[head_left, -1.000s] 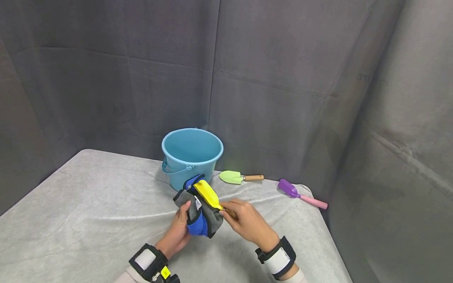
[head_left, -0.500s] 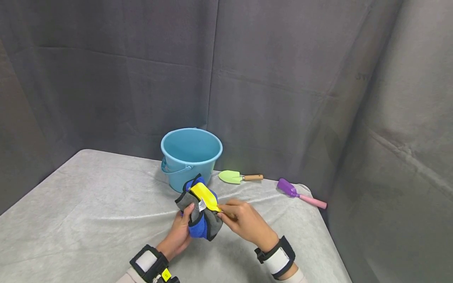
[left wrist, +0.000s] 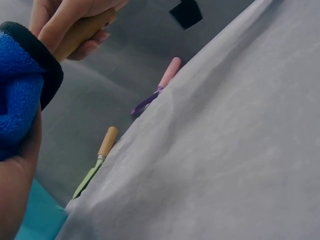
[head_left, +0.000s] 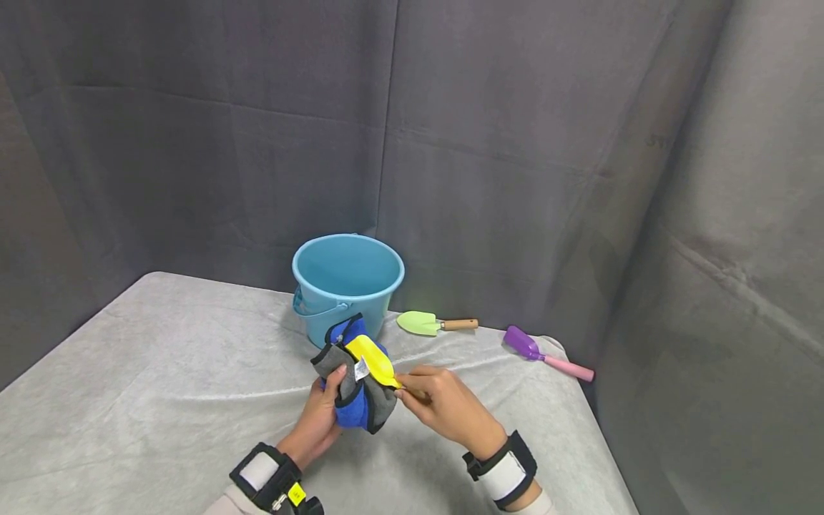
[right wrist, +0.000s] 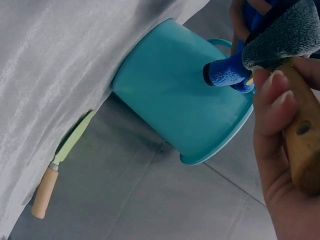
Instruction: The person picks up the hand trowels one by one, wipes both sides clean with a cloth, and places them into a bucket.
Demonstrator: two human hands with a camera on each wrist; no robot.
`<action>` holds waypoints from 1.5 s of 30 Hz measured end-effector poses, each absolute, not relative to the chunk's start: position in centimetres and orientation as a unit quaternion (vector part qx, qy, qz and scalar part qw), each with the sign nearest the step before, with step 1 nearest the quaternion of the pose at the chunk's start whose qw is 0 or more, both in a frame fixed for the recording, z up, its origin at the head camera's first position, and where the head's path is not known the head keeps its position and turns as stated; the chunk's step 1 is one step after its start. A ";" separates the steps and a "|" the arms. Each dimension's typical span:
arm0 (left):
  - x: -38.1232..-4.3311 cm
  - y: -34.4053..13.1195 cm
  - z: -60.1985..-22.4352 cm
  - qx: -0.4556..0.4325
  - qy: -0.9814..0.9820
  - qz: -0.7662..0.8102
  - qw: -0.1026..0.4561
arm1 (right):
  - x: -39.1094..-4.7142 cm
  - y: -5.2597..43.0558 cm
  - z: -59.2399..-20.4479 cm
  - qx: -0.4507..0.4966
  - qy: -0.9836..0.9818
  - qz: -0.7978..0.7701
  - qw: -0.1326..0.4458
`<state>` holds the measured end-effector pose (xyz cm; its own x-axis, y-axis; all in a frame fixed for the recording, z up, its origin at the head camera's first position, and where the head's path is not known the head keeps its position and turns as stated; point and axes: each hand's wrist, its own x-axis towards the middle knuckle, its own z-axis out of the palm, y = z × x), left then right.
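My left hand [head_left: 317,420] grips a blue and grey cloth [head_left: 353,413] with black edging and a white tag. Against the cloth lies the yellow blade of a hand trowel [head_left: 373,360]. The right hand [head_left: 453,408] holds that trowel by its wooden handle [right wrist: 303,130], fingers and thumb curled round it near the blade. In the right wrist view the cloth [right wrist: 287,37] covers most of the blade. Both hands are above the table, in front of a light blue bucket [head_left: 331,315].
Behind the hands, the bucket stands upright with its handle hanging down. A green trowel [head_left: 418,322] with a wooden handle lies right of it. Farther right is a purple scoop [head_left: 524,343] with a pink handle. Grey curtains [head_left: 502,143] surround the pale cloth-covered table [head_left: 161,372].
The cloth and left hand have shifted slightly left over the last half second. The yellow blade has changed its angle a little against the cloth, and the right hand stays on the handle.
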<state>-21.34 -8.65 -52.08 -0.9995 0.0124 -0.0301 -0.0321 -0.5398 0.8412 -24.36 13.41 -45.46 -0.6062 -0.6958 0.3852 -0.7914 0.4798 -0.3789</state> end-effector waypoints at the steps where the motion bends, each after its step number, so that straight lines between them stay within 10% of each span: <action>1: -21.5 -8.8 -52.0 -0.012 0.479 0.878 0.010 | -24.4 13.4 -45.4 0.435 -0.855 0.268 0.090; 45: -22.4 -11.5 -51.3 0.007 0.420 0.907 -0.023 | -24.7 14.4 -44.6 0.439 -0.869 0.223 0.043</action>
